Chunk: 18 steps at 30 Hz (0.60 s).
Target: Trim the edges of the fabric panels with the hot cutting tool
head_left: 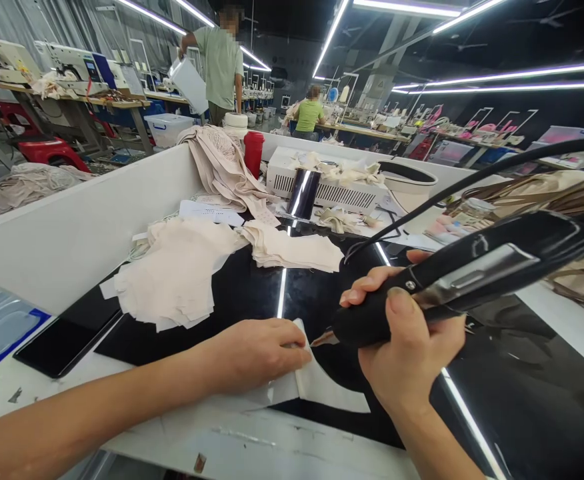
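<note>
My right hand [409, 353] is wrapped round a black corded hand tool [477, 260] with a metal lever along its side. The tool's pointed coppery tip is at the edge of a small cream fabric piece [329, 390]; whether it touches cannot be made out. My left hand [257, 353] pinches that piece at its upper end, fingers closed, partly hiding it. Beneath lies a glossy black board [522, 380]. Beyond my left hand are a loose pile of cream fabric pieces [172, 280] and a neater stack of fabric strips [297, 248].
A black phone-like slab [67, 333] and a clear blue-edged box [2, 327] lie at left. Behind the piles stand a dark cylinder [303, 193], a white vented box [327, 183] and a red container [253, 153]. The tool's cord [452, 187] arches at right. Two people are farther back.
</note>
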Available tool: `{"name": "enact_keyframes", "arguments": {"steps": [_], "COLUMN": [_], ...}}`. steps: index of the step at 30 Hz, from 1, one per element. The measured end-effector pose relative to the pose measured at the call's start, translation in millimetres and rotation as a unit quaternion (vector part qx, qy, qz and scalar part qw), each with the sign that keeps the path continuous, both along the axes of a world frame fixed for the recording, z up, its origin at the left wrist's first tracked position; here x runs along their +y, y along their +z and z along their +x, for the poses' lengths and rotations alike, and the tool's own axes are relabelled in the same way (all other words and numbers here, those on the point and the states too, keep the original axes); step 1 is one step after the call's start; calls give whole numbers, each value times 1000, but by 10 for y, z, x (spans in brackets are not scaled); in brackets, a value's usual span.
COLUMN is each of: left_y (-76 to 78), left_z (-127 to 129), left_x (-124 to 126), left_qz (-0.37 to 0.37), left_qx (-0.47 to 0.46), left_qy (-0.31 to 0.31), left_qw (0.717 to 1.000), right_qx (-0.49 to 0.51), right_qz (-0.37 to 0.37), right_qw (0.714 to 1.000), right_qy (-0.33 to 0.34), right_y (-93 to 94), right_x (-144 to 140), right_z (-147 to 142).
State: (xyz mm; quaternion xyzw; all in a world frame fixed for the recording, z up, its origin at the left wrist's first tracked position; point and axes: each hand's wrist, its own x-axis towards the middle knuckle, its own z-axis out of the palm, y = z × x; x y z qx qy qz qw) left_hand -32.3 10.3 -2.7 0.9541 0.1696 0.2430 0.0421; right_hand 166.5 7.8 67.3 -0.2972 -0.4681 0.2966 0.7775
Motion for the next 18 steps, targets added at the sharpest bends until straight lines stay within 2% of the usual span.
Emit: {"name": "enact_keyframes", "arguments": {"steps": [11,18], "left_y": [-33,130], "left_z": [-24,-25], "left_x": [15,17], "left_qz": [-4,13], "left_qx": [9,14], "left_qy": [1,-23], "left_qw": [1000,1000], "right_qx": [-3,9], "right_qz": [0,-8], "right_qw": [1000,1000], "right_qy": [4,-9], "right_y": [-14,112], "right_x": [-135,-222], "right_z": [30,147]}}
